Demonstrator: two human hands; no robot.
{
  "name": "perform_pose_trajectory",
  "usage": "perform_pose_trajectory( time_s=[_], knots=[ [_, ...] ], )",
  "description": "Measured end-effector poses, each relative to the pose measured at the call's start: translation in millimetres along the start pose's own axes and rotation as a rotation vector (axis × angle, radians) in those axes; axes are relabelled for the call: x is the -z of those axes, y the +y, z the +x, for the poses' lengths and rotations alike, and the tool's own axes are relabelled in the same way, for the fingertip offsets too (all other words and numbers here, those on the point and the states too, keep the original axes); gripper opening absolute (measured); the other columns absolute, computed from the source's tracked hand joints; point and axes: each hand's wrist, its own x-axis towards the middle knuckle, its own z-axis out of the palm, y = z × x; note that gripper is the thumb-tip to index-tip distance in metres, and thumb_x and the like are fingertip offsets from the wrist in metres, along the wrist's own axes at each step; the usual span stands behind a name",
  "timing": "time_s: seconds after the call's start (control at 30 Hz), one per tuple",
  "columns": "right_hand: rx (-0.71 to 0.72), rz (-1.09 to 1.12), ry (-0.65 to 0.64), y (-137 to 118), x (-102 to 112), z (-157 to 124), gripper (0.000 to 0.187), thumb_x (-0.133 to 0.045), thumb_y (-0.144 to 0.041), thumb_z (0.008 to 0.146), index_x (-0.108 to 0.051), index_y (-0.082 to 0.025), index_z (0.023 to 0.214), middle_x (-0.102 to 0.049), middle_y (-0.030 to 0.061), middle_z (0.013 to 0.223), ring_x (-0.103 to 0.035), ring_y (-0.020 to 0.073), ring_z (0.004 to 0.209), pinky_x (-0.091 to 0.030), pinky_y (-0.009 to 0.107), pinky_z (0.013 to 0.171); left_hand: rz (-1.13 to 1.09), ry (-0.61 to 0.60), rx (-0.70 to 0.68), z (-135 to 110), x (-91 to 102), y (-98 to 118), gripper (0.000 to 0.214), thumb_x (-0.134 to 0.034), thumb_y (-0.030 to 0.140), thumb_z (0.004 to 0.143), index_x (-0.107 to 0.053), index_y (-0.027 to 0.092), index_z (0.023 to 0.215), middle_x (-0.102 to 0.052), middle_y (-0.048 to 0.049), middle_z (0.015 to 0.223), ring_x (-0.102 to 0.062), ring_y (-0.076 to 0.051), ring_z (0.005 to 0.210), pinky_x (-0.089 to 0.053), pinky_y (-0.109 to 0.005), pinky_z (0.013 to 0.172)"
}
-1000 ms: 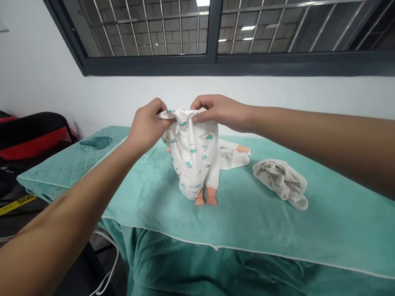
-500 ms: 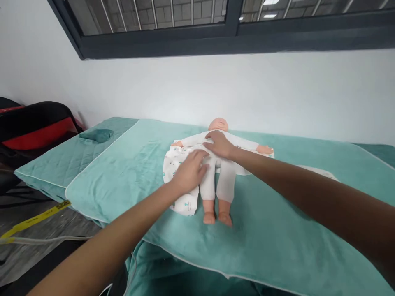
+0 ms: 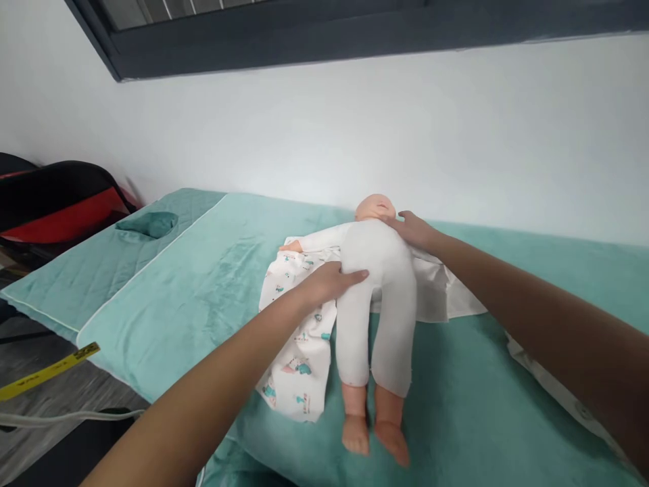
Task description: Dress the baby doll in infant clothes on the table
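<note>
A baby doll (image 3: 378, 253) in white clothing lies on its back with its bare feet toward me. My left hand (image 3: 337, 279) grips the doll's hip, thumb across the front and fingers hidden at its side or beneath. At the doll's neck and shoulder, my right hand (image 3: 413, 230) holds on, its fingertips partly hidden. The legs and hips look raised from the bed, though the gap underneath is hard to see. Beside and under the doll spreads a white printed baby garment (image 3: 299, 365), one sleeve-like part to the left.
A teal velvety sheet (image 3: 203, 297) covers the bed, with a quilted face-hole end (image 3: 147, 226) at left. Another white cloth (image 3: 558, 385) lies partly behind my right forearm. Red and black chairs (image 3: 65, 210) and a yellow strap (image 3: 51, 372) are at left; a wall stands behind.
My hands have gone from resting over the doll's torso to gripping its hip and upper body. The doll appears nearer and lifted, shifted slightly right. The view has moved closer.
</note>
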Motion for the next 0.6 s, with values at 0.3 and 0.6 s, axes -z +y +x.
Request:
perform_pose_trajectory(
  time_s=[0.3,0.6],
  knots=[
    [0.098,0.098,-0.185,-41,17,2,0.071,-0.054,-0.073,0.076,-0.066,-0.018,0.119,-0.068,0.0176,0.12,-0.062,0.0377,0.11,-0.05,0.05,0.094,-0.511,-0.122,-0.058,5,6.4,10,0.071,-0.071,0.051,0.072,-0.053,0.026,0.136,-0.062,-0.01,0.136,-0.06,-0.03,0.121,-0.054,-0.036,0.092],
    [0.295,0.156,-0.137,-154,-38,41,0.065,-0.05,-0.064,0.086,-0.061,-0.013,0.124,-0.065,0.0186,0.125,-0.062,0.0319,0.109,-0.05,0.042,0.094,-0.579,0.133,-0.087,-7,123.3,-20,0.056,-0.074,0.052,0.074,-0.06,0.019,0.118,-0.07,-0.0121,0.12,-0.066,-0.032,0.109,-0.058,-0.044,0.088]
  ],
)
